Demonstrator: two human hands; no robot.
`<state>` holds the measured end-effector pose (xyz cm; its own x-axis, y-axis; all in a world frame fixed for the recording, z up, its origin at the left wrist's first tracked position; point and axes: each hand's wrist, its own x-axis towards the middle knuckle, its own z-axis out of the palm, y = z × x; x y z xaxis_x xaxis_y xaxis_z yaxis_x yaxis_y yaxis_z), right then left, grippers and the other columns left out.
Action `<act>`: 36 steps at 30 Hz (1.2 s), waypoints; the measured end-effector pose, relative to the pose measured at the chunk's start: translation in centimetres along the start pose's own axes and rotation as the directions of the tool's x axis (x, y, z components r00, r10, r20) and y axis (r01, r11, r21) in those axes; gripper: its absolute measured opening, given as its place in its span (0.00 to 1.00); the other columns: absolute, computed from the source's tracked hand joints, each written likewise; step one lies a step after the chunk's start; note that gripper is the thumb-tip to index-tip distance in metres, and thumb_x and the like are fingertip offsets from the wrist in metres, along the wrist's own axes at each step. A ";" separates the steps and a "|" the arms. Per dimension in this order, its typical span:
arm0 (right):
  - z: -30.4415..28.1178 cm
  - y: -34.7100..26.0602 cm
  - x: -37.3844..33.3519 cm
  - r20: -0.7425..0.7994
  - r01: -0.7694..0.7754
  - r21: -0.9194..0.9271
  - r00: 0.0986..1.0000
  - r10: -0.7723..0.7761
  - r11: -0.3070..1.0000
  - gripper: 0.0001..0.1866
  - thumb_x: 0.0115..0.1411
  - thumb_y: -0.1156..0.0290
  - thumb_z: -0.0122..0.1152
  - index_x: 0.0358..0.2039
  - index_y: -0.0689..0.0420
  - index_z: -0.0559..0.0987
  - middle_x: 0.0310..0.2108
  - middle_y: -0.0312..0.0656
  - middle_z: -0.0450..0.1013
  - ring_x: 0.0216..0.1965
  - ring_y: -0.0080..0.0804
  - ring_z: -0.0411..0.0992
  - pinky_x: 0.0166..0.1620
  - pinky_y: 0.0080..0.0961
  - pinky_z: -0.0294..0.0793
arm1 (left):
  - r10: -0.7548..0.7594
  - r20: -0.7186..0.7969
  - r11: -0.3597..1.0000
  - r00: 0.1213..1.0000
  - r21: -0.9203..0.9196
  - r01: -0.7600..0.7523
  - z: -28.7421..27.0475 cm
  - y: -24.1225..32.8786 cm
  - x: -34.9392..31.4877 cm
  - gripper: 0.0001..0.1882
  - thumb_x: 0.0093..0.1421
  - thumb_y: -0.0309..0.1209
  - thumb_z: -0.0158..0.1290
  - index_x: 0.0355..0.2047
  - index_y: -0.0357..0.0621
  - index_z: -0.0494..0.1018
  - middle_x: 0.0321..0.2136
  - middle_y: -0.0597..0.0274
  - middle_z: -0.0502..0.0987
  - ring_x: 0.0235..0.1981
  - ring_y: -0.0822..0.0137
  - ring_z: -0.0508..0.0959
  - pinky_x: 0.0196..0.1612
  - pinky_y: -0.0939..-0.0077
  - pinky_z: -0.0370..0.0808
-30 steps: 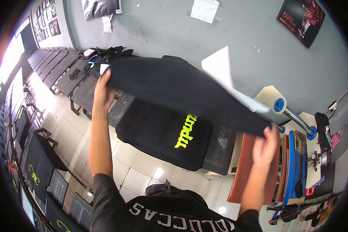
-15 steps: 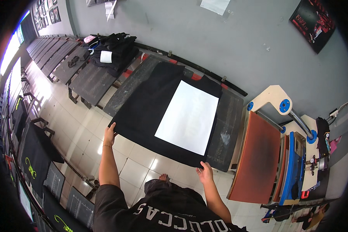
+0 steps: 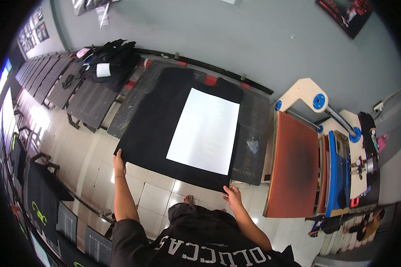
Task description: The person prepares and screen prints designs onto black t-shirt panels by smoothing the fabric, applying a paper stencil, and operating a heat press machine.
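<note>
A black T-shirt (image 3: pixel 149 120) is spread over a dark board (image 3: pixel 254 133) in front of me, its hem toward me and past the board's near edge. On the shirt lies a large white sheet (image 3: pixel 205 131), its surface smooth and bright. My left hand (image 3: pixel 119 163) pinches the hem's left corner between thumb and fingers. At the hem's right corner my right hand (image 3: pixel 232 196) grips the cloth, thumb on top. The hem is stretched between both hands, and the shirt's neck points toward the wall.
To the right stands a heat press with a reddish-brown plate (image 3: pixel 294 167) and a cream arm (image 3: pixel 303 95). Dark clothes (image 3: pixel 113 62) are heaped on a board (image 3: pixel 93 102) at the left. Black shirts with yellow-green prints (image 3: pixel 40 213) hang over boards at the far left.
The view has shifted, so the scene sits lower left. The shirt's neck end looks straighter on the board, with more of the red strip showing at the neckline. Both hands keep hold of the hem.
</note>
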<state>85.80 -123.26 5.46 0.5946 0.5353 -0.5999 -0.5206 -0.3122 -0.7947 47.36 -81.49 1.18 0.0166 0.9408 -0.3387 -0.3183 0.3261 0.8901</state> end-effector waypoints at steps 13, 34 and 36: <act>1.0 -1.3 -3.2 -0.004 0.211 0.008 0.977 -0.211 0.977 0.13 0.61 0.65 0.64 0.25 0.52 0.69 0.24 0.29 0.65 0.27 0.19 0.68 0.28 0.19 0.73 | 0.090 -0.025 0.956 0.996 -0.279 -0.093 0.3 -0.2 -1.9 0.15 0.65 0.36 0.50 0.45 0.38 0.72 0.42 0.58 0.78 0.42 0.65 0.79 0.46 0.74 0.77; -14.2 6.7 -5.5 0.003 0.036 -0.469 0.999 -0.039 0.883 0.16 0.62 0.59 0.58 0.40 0.59 0.79 0.33 0.41 0.79 0.30 0.26 0.78 0.31 0.27 0.79 | -0.595 0.365 0.804 0.716 0.276 0.527 3.6 -19.9 -9.8 0.27 0.67 0.52 0.44 0.63 0.59 0.62 0.63 0.74 0.64 0.62 0.63 0.65 0.59 0.65 0.64; -18.7 7.6 -8.1 -0.155 -0.028 -0.365 0.987 -0.031 0.931 0.17 0.62 0.58 0.57 0.40 0.59 0.79 0.33 0.42 0.79 0.31 0.27 0.78 0.34 0.28 0.79 | -0.698 0.397 0.714 0.596 0.458 0.530 7.8 -22.4 -14.5 0.27 0.67 0.53 0.43 0.63 0.60 0.61 0.63 0.71 0.64 0.61 0.60 0.66 0.62 0.59 0.59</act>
<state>88.48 -144.64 2.53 0.6984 0.4170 -0.5817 -0.2772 -0.5917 -0.7570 61.65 -101.69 -11.44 0.6083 0.3703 -0.7021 0.2154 0.7743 0.5950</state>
